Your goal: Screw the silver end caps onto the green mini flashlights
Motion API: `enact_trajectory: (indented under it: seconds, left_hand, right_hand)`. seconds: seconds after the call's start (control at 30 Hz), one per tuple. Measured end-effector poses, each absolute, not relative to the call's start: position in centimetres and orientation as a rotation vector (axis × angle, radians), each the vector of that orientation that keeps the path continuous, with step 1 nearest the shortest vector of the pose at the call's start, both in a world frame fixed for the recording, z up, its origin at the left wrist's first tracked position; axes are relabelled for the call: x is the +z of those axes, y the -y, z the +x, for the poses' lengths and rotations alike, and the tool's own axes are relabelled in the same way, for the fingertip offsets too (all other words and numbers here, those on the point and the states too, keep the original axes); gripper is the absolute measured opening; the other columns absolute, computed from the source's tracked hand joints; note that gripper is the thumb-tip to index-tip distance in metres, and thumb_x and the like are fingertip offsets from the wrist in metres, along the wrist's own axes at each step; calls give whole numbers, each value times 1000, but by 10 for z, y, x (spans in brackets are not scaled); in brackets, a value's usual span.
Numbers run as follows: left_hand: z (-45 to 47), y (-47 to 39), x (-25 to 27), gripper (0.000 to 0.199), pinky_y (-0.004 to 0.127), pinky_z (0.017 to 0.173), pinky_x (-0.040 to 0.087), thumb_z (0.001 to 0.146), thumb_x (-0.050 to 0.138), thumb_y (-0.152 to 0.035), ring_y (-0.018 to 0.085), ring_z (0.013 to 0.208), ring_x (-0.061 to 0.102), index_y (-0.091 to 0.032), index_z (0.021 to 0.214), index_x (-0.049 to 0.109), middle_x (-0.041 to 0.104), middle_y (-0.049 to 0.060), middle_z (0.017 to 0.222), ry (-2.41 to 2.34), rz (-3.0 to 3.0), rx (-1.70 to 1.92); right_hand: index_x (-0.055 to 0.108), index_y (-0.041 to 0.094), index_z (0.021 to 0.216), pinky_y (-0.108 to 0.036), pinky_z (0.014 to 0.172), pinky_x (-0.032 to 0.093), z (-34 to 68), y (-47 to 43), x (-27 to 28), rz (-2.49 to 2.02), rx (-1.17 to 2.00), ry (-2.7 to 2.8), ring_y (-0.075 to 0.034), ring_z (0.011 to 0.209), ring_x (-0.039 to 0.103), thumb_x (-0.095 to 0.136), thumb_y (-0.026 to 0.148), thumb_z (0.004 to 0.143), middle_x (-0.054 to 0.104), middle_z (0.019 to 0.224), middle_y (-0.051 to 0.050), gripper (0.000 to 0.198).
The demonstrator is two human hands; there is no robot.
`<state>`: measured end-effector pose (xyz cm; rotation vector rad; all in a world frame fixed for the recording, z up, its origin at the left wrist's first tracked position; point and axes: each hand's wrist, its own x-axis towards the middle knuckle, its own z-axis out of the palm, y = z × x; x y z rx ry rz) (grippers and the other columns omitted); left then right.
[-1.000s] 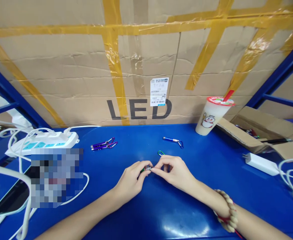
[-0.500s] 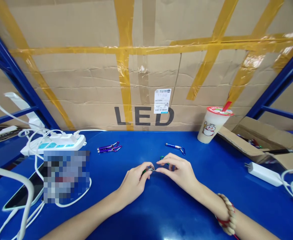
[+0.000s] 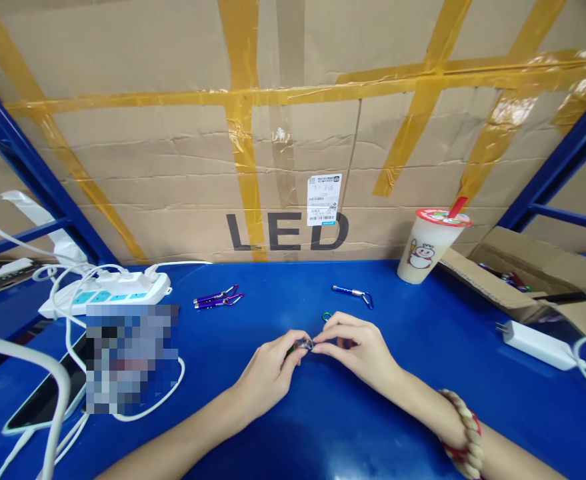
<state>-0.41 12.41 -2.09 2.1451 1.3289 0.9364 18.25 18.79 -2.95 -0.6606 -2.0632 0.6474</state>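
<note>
At the far left a white power strip (image 3: 105,293) lies on the blue table (image 3: 323,427), with two purple keychain lights (image 3: 217,299) nearer the middle. The small green keychain light (image 3: 300,345) is pinched between the left hand (image 3: 267,370) and right hand (image 3: 357,347), low over the table; its silver end is best gripped firmly while the body is kept steady. A blue keychain light (image 3: 353,292) and cup (image 3: 427,247) lie beyond

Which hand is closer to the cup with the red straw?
The right hand. It lies in front of and left of the cup, well apart from it. The left hand is farther left still.
</note>
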Motion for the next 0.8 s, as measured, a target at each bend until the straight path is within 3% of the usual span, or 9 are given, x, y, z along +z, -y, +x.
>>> enact_trajectory:
  seconds: [0.8]
  left_hand:
    - [-8,-123,-23,19,21,67,43,94,37,-15,12,72,57,-16,97,56,62,1,82,-1318,2462,930]
  right_hand:
    - [74,19,78,-17,48,39,184,-185,-29,-661,848,2054,-5,52,49,67,38,77,61,71,-4,20]
